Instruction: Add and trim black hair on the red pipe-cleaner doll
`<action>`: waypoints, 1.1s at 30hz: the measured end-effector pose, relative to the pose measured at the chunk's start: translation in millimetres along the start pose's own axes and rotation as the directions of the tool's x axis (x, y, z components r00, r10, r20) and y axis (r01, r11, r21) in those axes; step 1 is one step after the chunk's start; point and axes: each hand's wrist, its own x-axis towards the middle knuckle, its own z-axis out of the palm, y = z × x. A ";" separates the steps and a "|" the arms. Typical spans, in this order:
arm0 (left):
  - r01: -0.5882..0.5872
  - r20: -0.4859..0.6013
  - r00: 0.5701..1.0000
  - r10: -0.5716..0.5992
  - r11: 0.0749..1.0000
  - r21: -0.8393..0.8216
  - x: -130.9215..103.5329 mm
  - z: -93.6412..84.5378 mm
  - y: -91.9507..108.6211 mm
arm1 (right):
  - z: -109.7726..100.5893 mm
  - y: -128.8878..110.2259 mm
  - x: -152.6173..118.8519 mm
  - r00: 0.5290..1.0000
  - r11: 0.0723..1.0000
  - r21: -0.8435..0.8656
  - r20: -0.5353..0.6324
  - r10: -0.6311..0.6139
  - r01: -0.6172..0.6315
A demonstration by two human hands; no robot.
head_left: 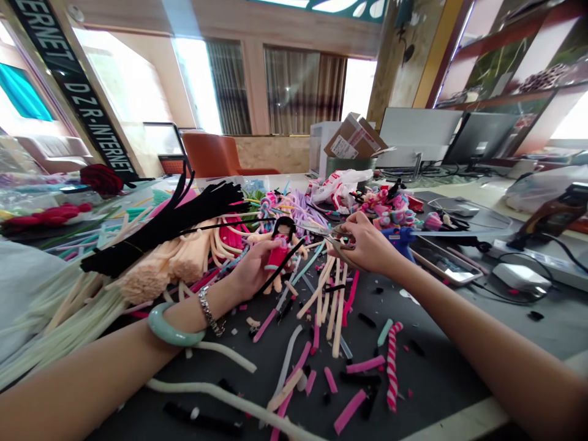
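My left hand (252,267) is closed around a small doll (277,252) made of fuzzy pipe cleaners, with black hair, a pink-red dress and pale legs. A black pipe cleaner (290,257) slants across the doll and passes by my left fingers; whether they grip it I cannot tell. My right hand (366,245) is closed on the handles of metal scissors (316,230), whose blades point left toward the doll's head. Below both hands lie cut pieces, among them a pink pipe cleaner piece (350,411) and a red-and-white twisted stick (392,367).
Bundles of black pipe cleaners (151,236) and peach pipe cleaners (147,278) lie at the left. Finished-looking colourful figures (390,205) are heaped behind my right hand, near a blue tool (400,242). A phone (443,260) and a white adapter (521,278) with cables lie at the right.
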 end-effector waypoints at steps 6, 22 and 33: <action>0.053 -0.110 0.993 -0.047 0.997 0.053 6.2 -5.8 -2.2 | 5.7 6.2 2.1 0.994 0.996 -0.035 0.066 0.090 -0.087; -0.270 -0.212 0.908 0.362 0.891 0.365 -4.1 0.8 -8.2 | -24.9 -13.5 6.1 0.899 0.972 -0.183 0.384 0.209 -0.148; -0.301 -0.200 0.893 0.404 0.864 0.404 -3.3 -2.6 -9.0 | -94.8 -26.9 -22.2 0.633 0.950 -0.243 0.709 0.311 -0.195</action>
